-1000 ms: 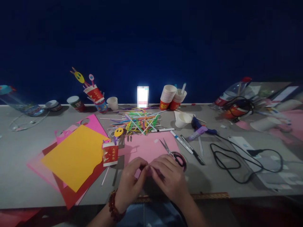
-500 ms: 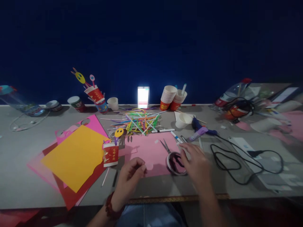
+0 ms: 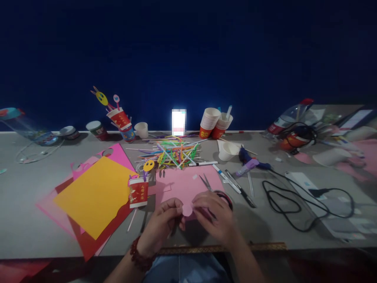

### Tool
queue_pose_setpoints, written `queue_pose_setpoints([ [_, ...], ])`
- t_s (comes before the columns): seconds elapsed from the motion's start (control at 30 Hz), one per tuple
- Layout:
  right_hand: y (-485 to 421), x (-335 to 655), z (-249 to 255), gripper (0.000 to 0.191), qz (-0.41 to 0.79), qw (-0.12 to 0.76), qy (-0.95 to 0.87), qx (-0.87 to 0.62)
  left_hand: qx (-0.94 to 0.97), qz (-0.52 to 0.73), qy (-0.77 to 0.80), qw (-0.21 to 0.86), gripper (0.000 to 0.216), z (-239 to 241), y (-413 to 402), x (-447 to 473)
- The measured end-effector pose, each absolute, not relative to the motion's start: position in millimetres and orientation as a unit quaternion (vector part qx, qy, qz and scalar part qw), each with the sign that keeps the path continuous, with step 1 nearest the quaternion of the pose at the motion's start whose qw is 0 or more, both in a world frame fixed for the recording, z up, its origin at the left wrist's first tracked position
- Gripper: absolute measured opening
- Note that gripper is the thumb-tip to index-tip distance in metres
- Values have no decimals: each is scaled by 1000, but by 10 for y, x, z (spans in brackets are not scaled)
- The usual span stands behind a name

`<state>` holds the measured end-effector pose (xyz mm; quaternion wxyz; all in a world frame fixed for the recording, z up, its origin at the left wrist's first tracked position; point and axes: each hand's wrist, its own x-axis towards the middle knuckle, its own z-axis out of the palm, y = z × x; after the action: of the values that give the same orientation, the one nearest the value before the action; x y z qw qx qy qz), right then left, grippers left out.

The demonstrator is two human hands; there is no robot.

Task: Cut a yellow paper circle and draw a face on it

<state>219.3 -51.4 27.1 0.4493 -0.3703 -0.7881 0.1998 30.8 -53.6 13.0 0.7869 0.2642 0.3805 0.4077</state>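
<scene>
A small round piece of pink paper (image 3: 187, 211) is pinched at its left edge by my left hand (image 3: 165, 220), which wears a beaded bracelet. My right hand (image 3: 216, 216) is closed at the right edge of the same piece, thumb and forefinger together. Both hands are over a pink paper sheet (image 3: 179, 182). Scissors (image 3: 205, 181) lie on that sheet, blades pointing away, their handles partly hidden behind my right hand. Beside the scissors is a roll of tape (image 3: 229, 198), mostly covered. A red-and-white paper cup with a smiley face (image 3: 138, 192) is left of the sheet.
Yellow, red and pink papers (image 3: 97, 196) are stacked at left. Colourful pipe cleaners (image 3: 176, 153) are heaped behind the sheet. Pens (image 3: 235, 182), a glue gun (image 3: 253, 159) and a black cable (image 3: 294, 212) lie right. Stacked paper cups (image 3: 209, 122) stand at the back.
My right hand has moved left from beside the tape and pens to the pink paper piece. The pens it covered now show. My left hand still holds the piece, turned more into view.
</scene>
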Motion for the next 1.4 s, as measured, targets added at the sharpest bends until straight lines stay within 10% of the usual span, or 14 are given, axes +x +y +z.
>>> queue_pose_setpoints([
  [0.57,-465,2078,133,19,621,411,-468,-477,469,436,440,630,26,92,-534,266],
  [0.87,-484,2002,87,20,655,429,-427,-452,322,425,409,740,30,19,-542,315],
  [1.4,-420,2082,224,11,506,306,-658,-466,693,334,412,489,9,281,-378,120],
])
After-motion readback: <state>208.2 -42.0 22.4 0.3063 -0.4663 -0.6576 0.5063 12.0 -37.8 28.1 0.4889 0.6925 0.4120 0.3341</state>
